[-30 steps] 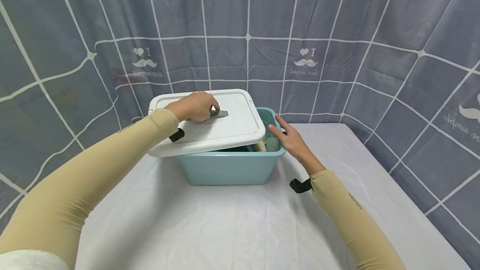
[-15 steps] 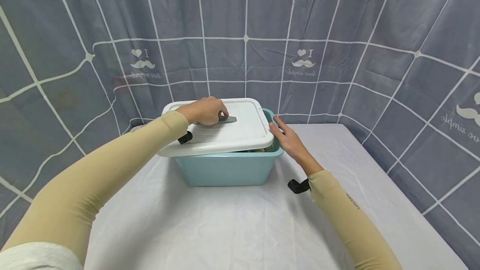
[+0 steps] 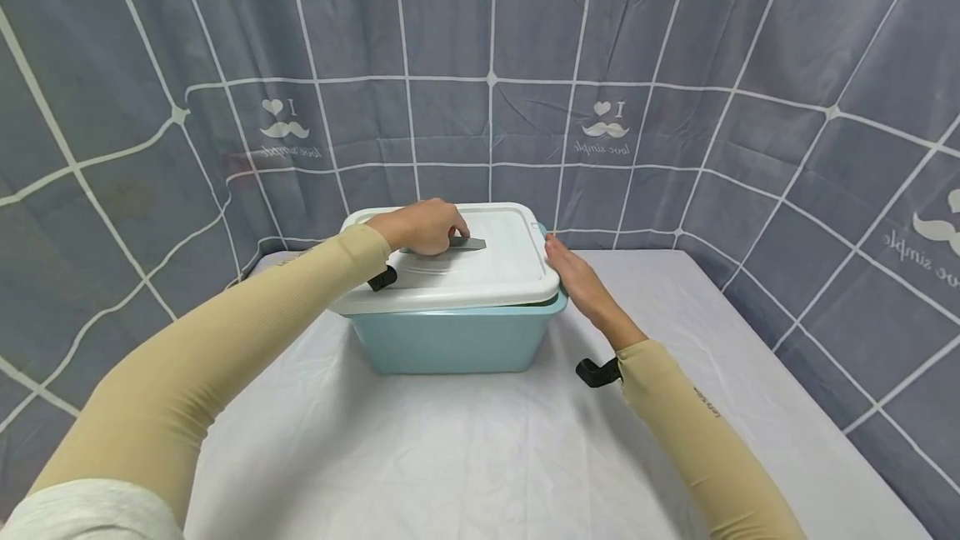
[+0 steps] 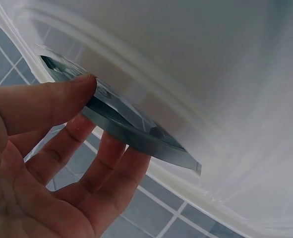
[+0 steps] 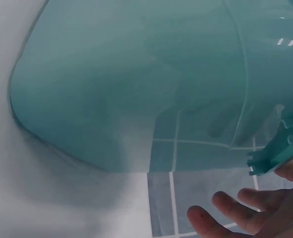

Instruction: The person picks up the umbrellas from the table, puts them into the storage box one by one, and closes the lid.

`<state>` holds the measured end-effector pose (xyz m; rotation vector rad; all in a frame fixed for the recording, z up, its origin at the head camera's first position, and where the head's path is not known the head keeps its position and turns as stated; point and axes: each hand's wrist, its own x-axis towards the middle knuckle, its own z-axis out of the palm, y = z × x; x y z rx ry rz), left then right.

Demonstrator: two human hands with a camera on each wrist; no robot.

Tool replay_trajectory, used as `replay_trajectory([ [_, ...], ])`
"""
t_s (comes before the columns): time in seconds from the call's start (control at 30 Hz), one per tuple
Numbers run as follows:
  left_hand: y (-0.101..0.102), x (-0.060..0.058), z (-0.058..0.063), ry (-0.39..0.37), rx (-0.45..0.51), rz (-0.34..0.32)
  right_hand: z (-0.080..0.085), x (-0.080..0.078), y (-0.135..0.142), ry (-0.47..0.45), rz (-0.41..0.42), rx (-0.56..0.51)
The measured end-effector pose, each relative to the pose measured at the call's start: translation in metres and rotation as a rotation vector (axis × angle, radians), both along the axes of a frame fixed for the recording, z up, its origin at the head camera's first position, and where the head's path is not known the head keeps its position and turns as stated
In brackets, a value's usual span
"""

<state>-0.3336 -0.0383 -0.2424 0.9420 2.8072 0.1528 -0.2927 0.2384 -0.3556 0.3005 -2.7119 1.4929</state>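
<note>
A white plastic lid (image 3: 510, 265) lies over the teal storage bin (image 3: 450, 344), leaving a narrow gap at the front right. My left hand (image 3: 426, 227) grips the grey handle (image 3: 470, 244) on top of the lid. In the left wrist view the fingers go under the handle (image 4: 136, 139) and the thumb lies over it. At the bin's right end, my right hand (image 3: 583, 280) touches the rim with fairly straight fingers. The right wrist view has the bin's smooth side wall (image 5: 96, 89) beside that hand (image 5: 265, 213). What the bin holds is hidden.
A white cloth (image 3: 480, 457) covers the table under the bin. Grey curtains (image 3: 450, 40) with white grid lines hang behind and at both sides. Each wrist carries a black camera mount (image 3: 597, 372).
My left hand has moved the lid right and down, covering the bin's opening at the right end. My right hand stays by the rim, its fingers now closer together.
</note>
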Motion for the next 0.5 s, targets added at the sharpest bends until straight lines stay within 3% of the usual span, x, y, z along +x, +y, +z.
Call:
replay_trajectory([
  [0.33,0.005,0.004,0.000,-0.001,0.013,-0.018,0.005,0.002,0.000,-0.107,-0.009,-0.079],
  [0.5,-0.007,0.005,0.003,-0.020,0.017,-0.024,0.007,0.004,-0.002,-0.128,-0.021,-0.105],
])
